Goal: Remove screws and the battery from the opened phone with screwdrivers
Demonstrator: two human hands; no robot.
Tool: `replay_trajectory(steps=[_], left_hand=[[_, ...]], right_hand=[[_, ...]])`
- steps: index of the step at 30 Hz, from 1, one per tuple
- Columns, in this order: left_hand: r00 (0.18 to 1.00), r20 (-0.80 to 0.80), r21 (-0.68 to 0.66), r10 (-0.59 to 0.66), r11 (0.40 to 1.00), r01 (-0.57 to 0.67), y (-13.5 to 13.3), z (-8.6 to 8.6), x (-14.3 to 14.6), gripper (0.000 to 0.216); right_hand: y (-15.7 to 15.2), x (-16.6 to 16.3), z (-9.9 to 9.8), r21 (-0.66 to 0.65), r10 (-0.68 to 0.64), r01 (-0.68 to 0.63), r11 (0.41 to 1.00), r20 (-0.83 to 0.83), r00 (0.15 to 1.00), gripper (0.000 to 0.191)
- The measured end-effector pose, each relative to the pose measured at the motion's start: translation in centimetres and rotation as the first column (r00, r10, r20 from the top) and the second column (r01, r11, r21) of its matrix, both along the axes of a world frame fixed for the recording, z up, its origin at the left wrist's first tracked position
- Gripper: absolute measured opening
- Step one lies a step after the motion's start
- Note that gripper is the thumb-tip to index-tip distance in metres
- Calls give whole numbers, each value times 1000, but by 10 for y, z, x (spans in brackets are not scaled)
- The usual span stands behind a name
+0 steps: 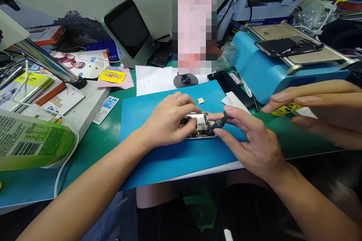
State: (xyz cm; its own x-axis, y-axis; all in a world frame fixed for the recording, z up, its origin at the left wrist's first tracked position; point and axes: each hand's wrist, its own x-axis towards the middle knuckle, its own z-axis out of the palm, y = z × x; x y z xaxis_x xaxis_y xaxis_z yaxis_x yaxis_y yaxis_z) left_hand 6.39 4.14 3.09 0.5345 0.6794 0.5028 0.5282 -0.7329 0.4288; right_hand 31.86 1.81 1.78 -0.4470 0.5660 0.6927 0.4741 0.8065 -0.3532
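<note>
An opened phone (202, 123) with its circuit board exposed lies on the blue mat (169, 162). My left hand (169, 120), a ring on one finger, curls around the phone's left end, with thumb and fingers at the frame; part of the phone is hidden beneath it. Between the fingers of my right hand (254, 143) is a dark screwdriver (222, 121), slanting down so that its tip meets the phone's right end. A small metal plate (200, 100) rests on the mat just beyond the phone.
Another person's blurred hand (322, 109) reaches in from the right. Behind it stands a blue machine (254, 64) carrying a black phone part (291, 46). A screen device (127, 32) and glass jar (227, 55) are at the back; a green package (34, 141) lies left.
</note>
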Motion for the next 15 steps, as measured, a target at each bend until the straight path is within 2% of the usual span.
replay_trajectory(steps=[4,8,12,15], left_hand=[[986,68,24,155,987,-157,12,-8,-11,22],[980,76,2,182,983,-183,17,-14,-13,22],[980,74,-14,183,983,-182,17,-15,-13,23],[983,50,-33,177,984,-176,16,-15,-13,23]], right_hand=[[1,6,-10,-26,4,-5,1000,-16,1000,93],[4,12,-11,-48,33,-33,998,-8,999,91],[5,10,-7,-199,80,-89,976,-57,995,73],[6,7,-5,-252,43,-67,965,-99,994,63]])
